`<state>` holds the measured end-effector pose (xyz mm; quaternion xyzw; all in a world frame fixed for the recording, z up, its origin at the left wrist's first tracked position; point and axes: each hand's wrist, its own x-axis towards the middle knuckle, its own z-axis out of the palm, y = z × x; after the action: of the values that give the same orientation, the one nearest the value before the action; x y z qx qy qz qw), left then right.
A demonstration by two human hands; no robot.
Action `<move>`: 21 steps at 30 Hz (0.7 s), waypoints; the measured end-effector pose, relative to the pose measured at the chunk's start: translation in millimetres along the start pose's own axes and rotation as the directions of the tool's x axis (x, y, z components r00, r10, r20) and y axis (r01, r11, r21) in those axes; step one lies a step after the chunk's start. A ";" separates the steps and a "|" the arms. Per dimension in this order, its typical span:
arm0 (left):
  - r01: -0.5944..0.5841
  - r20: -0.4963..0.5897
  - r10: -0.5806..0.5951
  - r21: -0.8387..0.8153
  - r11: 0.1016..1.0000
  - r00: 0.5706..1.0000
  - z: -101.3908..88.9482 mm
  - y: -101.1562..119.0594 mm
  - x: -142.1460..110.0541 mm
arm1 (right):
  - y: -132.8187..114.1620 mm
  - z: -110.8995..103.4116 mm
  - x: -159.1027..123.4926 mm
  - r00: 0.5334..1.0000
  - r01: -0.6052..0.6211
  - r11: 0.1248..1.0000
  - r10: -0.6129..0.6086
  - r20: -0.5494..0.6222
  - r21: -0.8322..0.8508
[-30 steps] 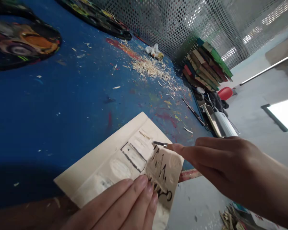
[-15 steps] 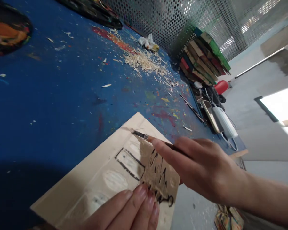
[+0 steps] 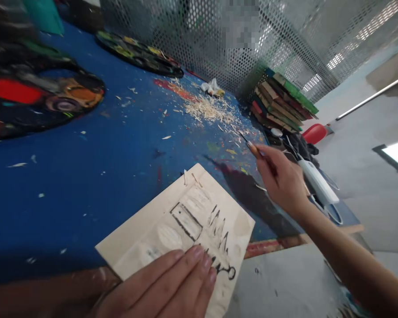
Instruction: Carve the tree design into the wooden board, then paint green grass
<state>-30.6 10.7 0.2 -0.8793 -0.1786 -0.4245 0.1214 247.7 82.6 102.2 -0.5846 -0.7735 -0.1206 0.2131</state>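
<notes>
A pale wooden board (image 3: 135,238) with carved ovals and black drawn lines lies at the blue table's front edge. My left hand (image 3: 162,282) rests over its lower part, fingers stretched flat on the surface; the thumb is out of sight. In my closed right hand (image 3: 283,176) is a carving gouge (image 3: 253,149) with a wooden handle and a thin metal tip. The gouge is off the board, up to its right, tip pointing toward the shavings. Thin wood curls (image 3: 195,179) lie at the board's far corner.
Wood shavings (image 3: 210,110) are heaped on the paint-stained blue table (image 3: 129,163). Paint-covered palettes (image 3: 139,55) sit left and behind. At right are a stack of painted blocks (image 3: 281,99), a white power bank (image 3: 318,181) and a red object (image 3: 315,132). Perforated metal (image 3: 185,35) stands behind.
My right hand has lifted the gouge off the board and moved it up and right. Curls now show at the board's corner. The view has shifted, showing more of the left palette.
</notes>
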 end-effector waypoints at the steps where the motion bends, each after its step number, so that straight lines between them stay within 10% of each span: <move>1: 0.001 -0.008 -0.001 -0.001 1.000 1.000 -1.5 -0.9 1.6 | 11.1 11.9 14.7 1.000 0.009 1.000 -0.009 -0.023 -0.012; 7: 0.043 -0.073 -0.040 0.032 0.999 0.997 -4.1 1.9 9.5 | 50.6 67.0 72.1 1.000 0.008 1.000 -0.008 -0.008 -0.025; 21: 0.022 0.314 -0.068 0.148 0.989 0.947 -35.1 -21.0 26.4 | 62.1 72.0 62.3 0.992 0.044 0.985 -0.024 -0.120 0.164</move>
<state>-48.9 22.5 43.8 -0.9208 -0.2460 -0.2662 0.1438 279.4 185.0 64.2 -0.5433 -0.7768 -0.0934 0.3045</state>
